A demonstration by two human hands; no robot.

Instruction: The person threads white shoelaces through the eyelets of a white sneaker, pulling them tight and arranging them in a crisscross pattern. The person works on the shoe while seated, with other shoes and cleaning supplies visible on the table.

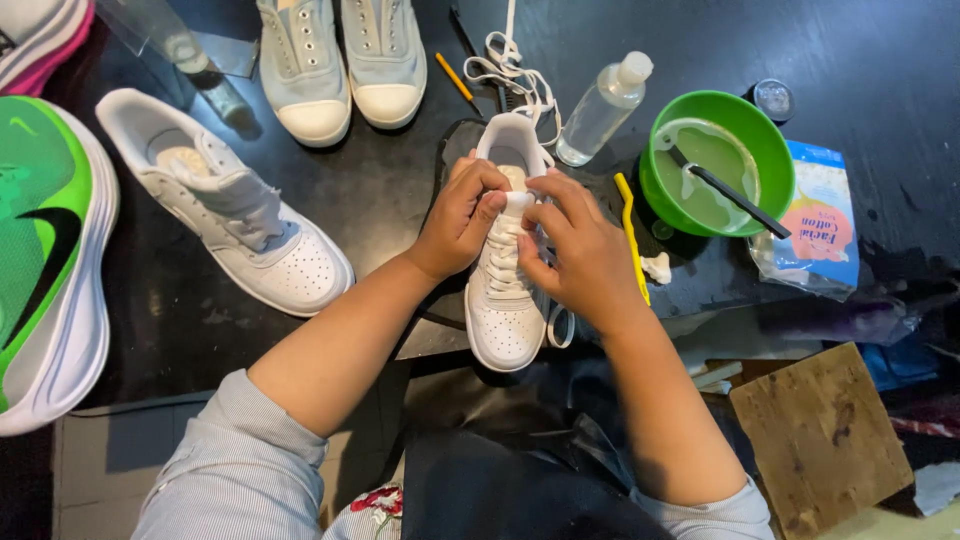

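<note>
A white low sneaker [503, 320] lies on the dark table with its toe toward me. My left hand [462, 215] and my right hand [578, 245] meet over its tongue, fingers pinched on the white lace [503, 245] near the top eyelets. Loose lace ends [505, 70] trail past the heel. A second white sneaker without laces [225, 205] rests to the left, apart from my hands.
A green bowl of cloudy liquid [775, 165] with a dark brush in it stands at right, beside a clear squeeze bottle [603, 108], a yellow toothbrush [630, 235] and a cotton pad packet [815, 225]. Pale grey slip-ons [340, 60], a green running shoe [45, 250], a wooden board [820, 435].
</note>
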